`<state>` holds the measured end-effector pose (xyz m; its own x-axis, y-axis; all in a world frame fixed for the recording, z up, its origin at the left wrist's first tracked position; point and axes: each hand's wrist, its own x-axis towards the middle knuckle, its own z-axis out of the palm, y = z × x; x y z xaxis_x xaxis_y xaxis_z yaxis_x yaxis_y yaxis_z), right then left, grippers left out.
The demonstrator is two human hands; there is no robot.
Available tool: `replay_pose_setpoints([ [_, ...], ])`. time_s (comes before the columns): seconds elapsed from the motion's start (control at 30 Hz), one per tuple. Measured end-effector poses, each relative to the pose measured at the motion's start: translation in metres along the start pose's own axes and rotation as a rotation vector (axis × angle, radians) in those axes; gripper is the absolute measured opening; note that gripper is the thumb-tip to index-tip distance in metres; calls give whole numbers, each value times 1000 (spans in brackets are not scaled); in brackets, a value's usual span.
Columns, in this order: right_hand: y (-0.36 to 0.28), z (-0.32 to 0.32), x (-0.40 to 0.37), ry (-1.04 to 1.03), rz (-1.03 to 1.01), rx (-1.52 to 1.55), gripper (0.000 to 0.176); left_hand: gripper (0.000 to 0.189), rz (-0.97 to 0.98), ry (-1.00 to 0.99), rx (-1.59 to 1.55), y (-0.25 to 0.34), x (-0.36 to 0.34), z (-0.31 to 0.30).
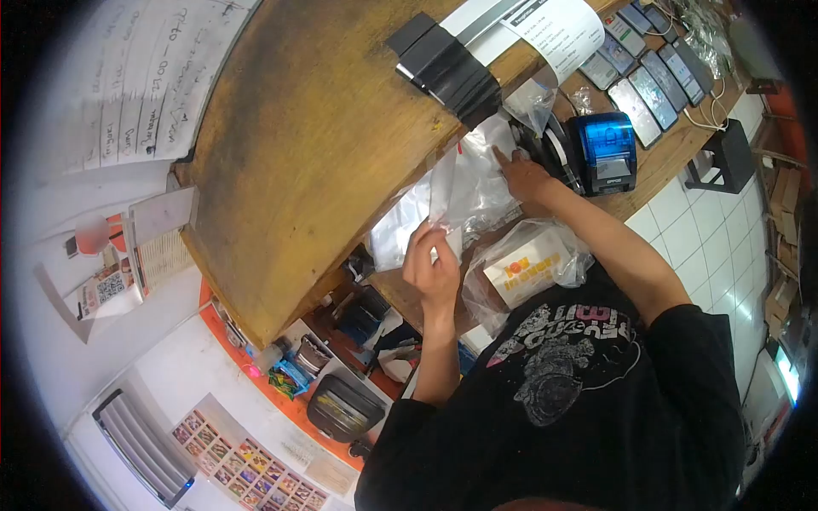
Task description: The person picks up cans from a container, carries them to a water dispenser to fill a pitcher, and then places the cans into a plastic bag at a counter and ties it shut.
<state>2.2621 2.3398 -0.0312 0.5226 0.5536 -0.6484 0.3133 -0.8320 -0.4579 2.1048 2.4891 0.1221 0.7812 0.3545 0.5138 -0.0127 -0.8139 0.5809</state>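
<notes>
While the left hand [430,266] pinches glossy, wrinkled clear plastic [467,189] between thumb and fingers, the right hand [527,177] touches it with its index finger extended. The plastic lies between the wooden counter [315,145] and a bagged white box [527,271].

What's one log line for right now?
left hand: pinching clear plastic | right hand: fingers on clear plastic | near shirt: printed box in plastic bag | nearby: blue-black printer

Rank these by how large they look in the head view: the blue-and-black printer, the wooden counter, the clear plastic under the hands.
1. Wooden counter
2. Clear plastic under the hands
3. Blue-and-black printer
</notes>
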Motion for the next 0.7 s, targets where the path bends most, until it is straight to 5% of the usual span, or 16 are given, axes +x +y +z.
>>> replay_pose_setpoints([
  [0.07, -5, -33, -35, 80, -101, 83, 76, 7, -58, -18, 22, 19, 5, -18],
  [0.13, -19, -76, -84, 145, -213, 157, 76, 16, -304, -29, -271, 37, 5, -31],
  [0.2, -37, -110, -137, -201, -540, 1012, 76, 20, -317, -69, -373, 57, 6, -32],
  [0.3, -66, -106, -159, -119, -731, 937, 59, 33, -348, -180, -594, 80, 4, -27],
  [0.33, -68, -101, -152, -144, -709, 812, 33, 38, -195, -218, -484, 88, 11, -32],
  [0.37, -67, -97, -158, -145, -700, 804, 33, 44, -42, -255, -371, 96, 18, -40],
  [0.43, -75, -101, -173, 237, -607, 822, 14, 57, -17, -225, -262, 115, 10, -64],
  [0.5, -55, -93, -180, 303, -734, 854, 13, 56, -92, -183, -151, 127, -12, -76],
  [0.63, -44, -85, -213, 48, -765, 825, 14, 61, -256, -419, 81, 90, -91, -44],
  [0.7, -46, -50, -199, 83, -724, 220, 12, 54, -440, -372, -70, 81, -97, -47],
])
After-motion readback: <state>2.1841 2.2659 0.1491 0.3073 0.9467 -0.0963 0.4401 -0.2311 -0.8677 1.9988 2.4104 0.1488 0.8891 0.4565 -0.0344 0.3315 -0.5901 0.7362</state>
